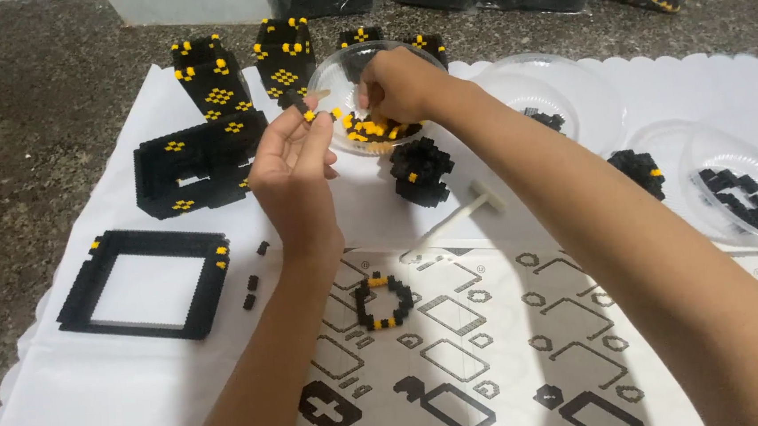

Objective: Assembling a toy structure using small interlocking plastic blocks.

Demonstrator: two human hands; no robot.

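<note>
Head view, steeply down, close.

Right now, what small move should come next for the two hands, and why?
Probably lift the right hand out of the clear bowl with one yellow piece, toward the left hand: its fingers are in the yellow and black pieces, while the left pinches a small black and yellow part nearby.

even, soft indoor light falls from above, bright on the white cloth (99, 410) and dimmer on the granite worktop (25, 113) toward its far left corner. shadows are faint. the picture is slightly soft, with mild glare on the clear bowls (565, 80).
</note>
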